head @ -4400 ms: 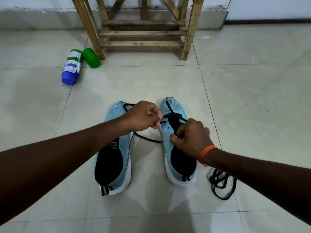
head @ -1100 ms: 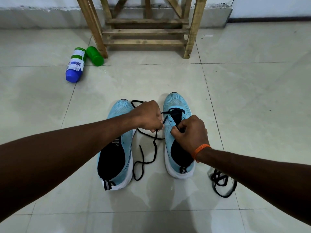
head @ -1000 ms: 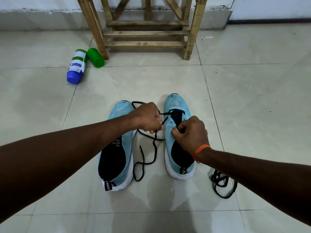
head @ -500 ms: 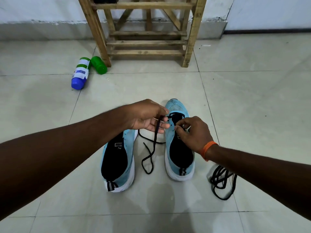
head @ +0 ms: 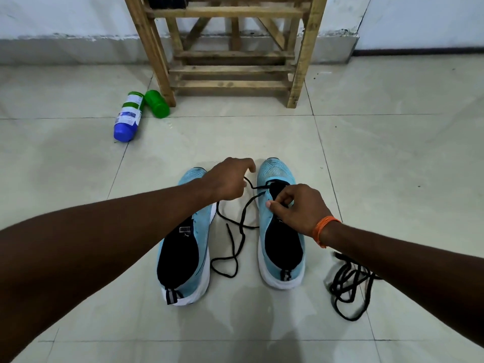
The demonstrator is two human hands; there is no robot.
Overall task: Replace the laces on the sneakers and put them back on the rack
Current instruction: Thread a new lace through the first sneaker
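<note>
Head view — left hand (head: 229, 180) pinches lace (head: 242, 226) trailing down; right hand (head: 298, 206) pinches sneaker (head: 277, 170) upper

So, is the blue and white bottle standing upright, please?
No, the blue and white bottle lies on its side on the floor beside the green container.

Between sneakers (head: 273, 170), lace (head: 242, 229); behind, rack (head: 230, 70).

A left hand (head: 227, 180) pinched a black lace (head: 237, 238) while the right hand (head: 298, 208) gripped a blue sneaker (head: 273, 169) on the floor (head: 392, 166).
</note>
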